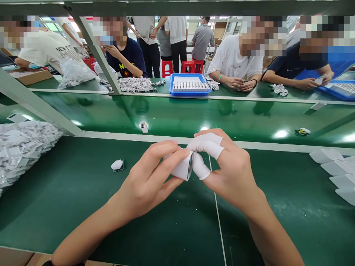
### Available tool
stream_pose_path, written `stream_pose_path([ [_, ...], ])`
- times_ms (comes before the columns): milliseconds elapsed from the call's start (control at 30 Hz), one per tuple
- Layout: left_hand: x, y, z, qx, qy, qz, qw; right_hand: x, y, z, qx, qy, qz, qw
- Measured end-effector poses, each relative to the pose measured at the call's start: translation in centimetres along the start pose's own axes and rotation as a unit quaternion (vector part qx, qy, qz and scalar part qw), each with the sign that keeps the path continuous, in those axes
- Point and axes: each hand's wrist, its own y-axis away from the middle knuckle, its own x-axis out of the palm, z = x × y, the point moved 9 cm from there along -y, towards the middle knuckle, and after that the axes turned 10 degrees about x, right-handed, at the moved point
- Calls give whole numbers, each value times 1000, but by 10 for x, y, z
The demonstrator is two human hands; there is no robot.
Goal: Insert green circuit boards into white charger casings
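My left hand (149,177) grips a small white plastic housing (181,169) between thumb and fingers, above the green work surface. A thin green edge, like a circuit board's, shows at the housing's right end. White finger cots cover the thumb and two fingers of my right hand (224,162). Those fingers are curled in a pinch against that same end, and their tips partly hide what they touch. To the left of my left hand, a small green circuit board with a white round part (118,165) lies on the work surface.
A heap of white plastic parts (24,147) fills the left side; white curved pieces (337,173) lie at right. Beyond a pale rail (124,137), a green belt (177,114) carries a few small parts. Across it, people work beside a blue tray (190,93). A slanted metal post (41,105) stands left.
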Motion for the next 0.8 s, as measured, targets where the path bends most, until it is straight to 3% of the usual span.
stream_pose_path([
  [167,10,3,16,-67,86,54,993,4,-2,-8,-25,38,40,998],
  [333,17,7,31,-132,162,31,978,4,-6,-20,75,-77,88,990],
  [433,17,8,31,-124,169,5,978,13,-5,-23,138,-122,128,974],
  [567,9,6,25,-84,124,-29,988,17,-5,-27,179,-179,129,959],
  [700,6,7,26,-94,124,-58,986,24,1,-29,214,-301,140,919],
  [800,9,8,23,-86,66,-66,992,27,5,-24,199,-259,116,938],
])
